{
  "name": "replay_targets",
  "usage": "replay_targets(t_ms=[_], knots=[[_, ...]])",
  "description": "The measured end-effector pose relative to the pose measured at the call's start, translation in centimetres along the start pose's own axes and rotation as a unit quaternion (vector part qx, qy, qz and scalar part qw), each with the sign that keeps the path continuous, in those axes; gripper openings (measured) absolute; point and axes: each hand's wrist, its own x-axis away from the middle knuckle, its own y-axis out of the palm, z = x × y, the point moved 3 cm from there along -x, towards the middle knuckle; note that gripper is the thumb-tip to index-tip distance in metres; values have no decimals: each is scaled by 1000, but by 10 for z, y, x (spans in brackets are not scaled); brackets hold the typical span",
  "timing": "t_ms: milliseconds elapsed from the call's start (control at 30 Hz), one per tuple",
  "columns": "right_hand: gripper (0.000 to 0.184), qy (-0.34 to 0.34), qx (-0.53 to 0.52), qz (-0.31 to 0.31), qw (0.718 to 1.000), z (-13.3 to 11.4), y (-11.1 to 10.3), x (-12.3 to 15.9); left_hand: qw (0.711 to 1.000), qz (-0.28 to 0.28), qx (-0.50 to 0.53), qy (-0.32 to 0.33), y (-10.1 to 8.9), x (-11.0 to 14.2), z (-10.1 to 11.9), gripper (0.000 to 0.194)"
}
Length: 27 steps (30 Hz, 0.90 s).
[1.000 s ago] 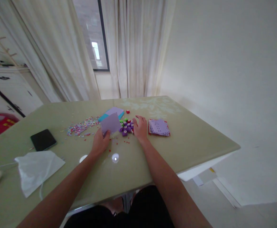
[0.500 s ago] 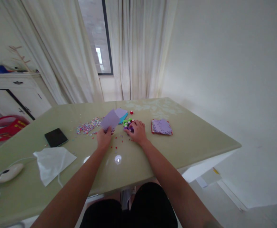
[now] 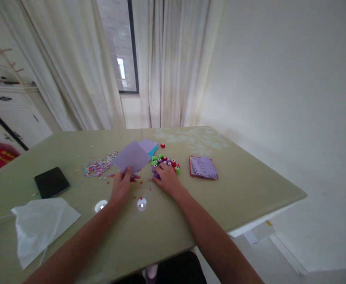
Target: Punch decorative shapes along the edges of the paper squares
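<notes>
black flat device (image 3: 52,182) near a white cloth (image 3: 42,223), pale curtains (image 3: 72,71) flanking a window (image 3: 116,43), white cabinet (image 3: 25,112)

- The bare left hand (image 3: 122,185) is pinched, thumb pointing up on the near side, the other fingers partly hidden from me.
- The bare right hand (image 3: 168,182) is palm down, fingers bent, well apart from its partner.
- The bare left forearm (image 3: 94,223) and bare right forearm (image 3: 204,223) slant inward.

On a table (image 3: 235,193) before curtains (image 3: 174,71), trinkets (image 3: 169,160) lie at the right hand (image 3: 169,181), between a notepad (image 3: 203,167) and a sheet (image 3: 132,156) in the left hand (image 3: 121,188). Left of the sheet, scraps (image 3: 98,167) spread behind and right of a device (image 3: 52,182), a cloth (image 3: 41,221) before it.
</notes>
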Motion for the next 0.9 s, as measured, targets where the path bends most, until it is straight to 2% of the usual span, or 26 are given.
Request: replay_targets(t_ms=[100, 200, 267, 367, 433, 533, 600, 667, 733, 900], knots=[[36, -10, -31, -7, 999, -4, 5, 1, 1000, 7, 24, -19, -3, 3, 1, 74], [46, 29, -68, -12, 997, -6, 8, 2, 998, 12, 38, -43, -6, 6, 4, 73], [47, 58, -95, -20, 994, -7, 9, 2, 997, 9, 35, -68, -8, 9, 6, 72], [46, 90, -206, -1, 974, -9, 9, 2, 995, -10, 13, -94, -10, 11, 11, 69], [45, 127, -350, 11, 928, -9, 11, 3, 995, -12, 15, -96, -11, 13, 15, 68], [38, 186, -573, -10, 798, -13, 17, 5, 994, 1, 25, -107, -12, 17, 19, 61], [39, 201, -665, -17, 719, -19, 18, 5, 992, 6, 31, -124, -12, 21, 19, 56], [42, 207, -716, -16, 667, -25, 19, 6, 990, 1, 45, -133, -11, 26, 18, 52], [44, 212, -735, -12, 644, -31, 19, 6, 988, -11, 59, -140, -10, 30, 17, 51], [49, 239, -739, -4, 630, -36, 23, 5, 987, -43, 40, -150, -9, 35, 14, 57]])
